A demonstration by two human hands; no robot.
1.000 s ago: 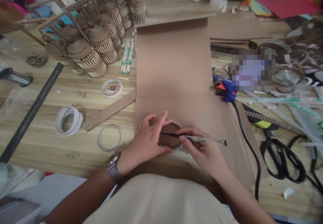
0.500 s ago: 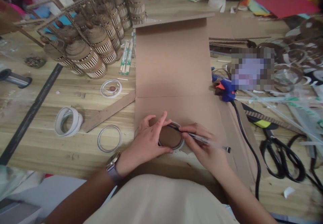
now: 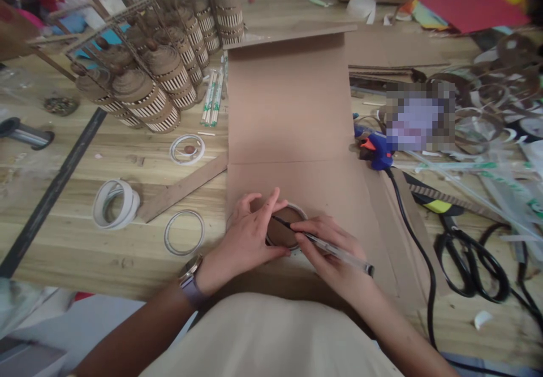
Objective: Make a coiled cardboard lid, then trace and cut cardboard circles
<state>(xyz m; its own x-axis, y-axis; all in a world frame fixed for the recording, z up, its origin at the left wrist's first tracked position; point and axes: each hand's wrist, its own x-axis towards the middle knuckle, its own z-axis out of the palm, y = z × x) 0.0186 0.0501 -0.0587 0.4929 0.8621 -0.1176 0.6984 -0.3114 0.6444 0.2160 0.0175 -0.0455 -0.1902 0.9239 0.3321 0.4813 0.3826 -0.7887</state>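
My left hand [image 3: 248, 238] presses a thin round ring [image 3: 298, 209] flat against the brown cardboard sheet [image 3: 288, 105]. Its thumb and fingers lie around the ring's left side and hide that part. In my right hand [image 3: 335, 261] is a clear-barrelled pen [image 3: 341, 252], tilted, its dark tip inside the ring near the upper left. Whether the tip touches the cardboard I cannot tell. To the left, on the wooden table, lies another thin ring [image 3: 184, 232].
A narrow cardboard strip [image 3: 184, 187] and stacked white rings [image 3: 113, 204] lie left. Several woven lantern-like models [image 3: 146, 101] stand behind them. Right of the sheet are a blue glue gun [image 3: 379, 149], its black cord, a yellow-black cutter [image 3: 436, 202] and black-handled scissors [image 3: 470, 264].
My right hand has shifted slightly left and down. The pen tip has moved left along the inside of the ring. My left hand and the ring stay in place.
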